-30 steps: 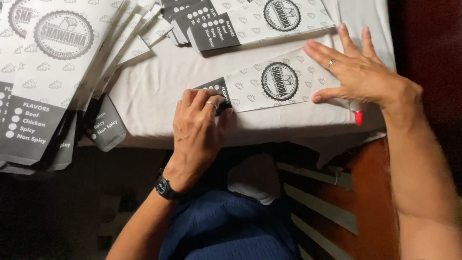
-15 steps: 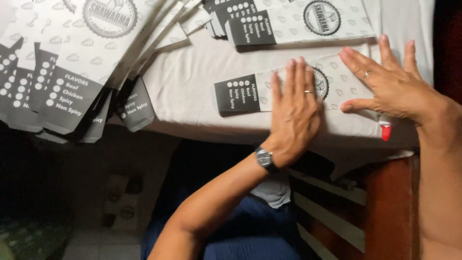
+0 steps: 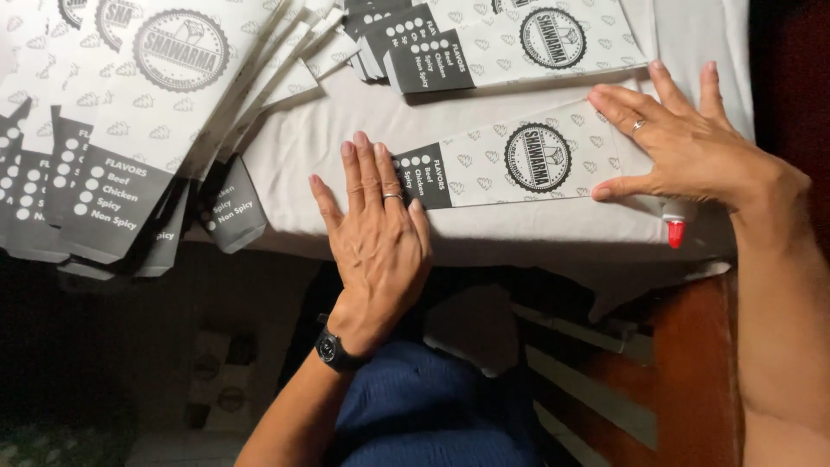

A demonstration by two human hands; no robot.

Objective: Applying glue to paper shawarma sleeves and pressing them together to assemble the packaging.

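A flat white paper sleeve [image 3: 519, 164] with a round dark emblem and a dark printed end lies on the white-covered table [image 3: 328, 138]. My right hand [image 3: 687, 147] presses flat on the sleeve's right end, fingers spread, a ring on one finger. My left hand [image 3: 376, 229] lies flat at the sleeve's dark left end, fingers extended, its ring finger touching that end. A black watch is on the left wrist. Neither hand grips anything.
A fanned pile of the same printed sleeves [image 3: 121, 121] overhangs the table's left edge. More sleeves [image 3: 510, 43] are stacked at the back. A small red-tipped object [image 3: 675, 232] sits at the table's front edge under my right hand. A wooden chair [image 3: 692, 372] stands below.
My left hand has slid from the sleeve's middle to its dark left end and lies flat there. My right hand has stayed pressed on the right end.
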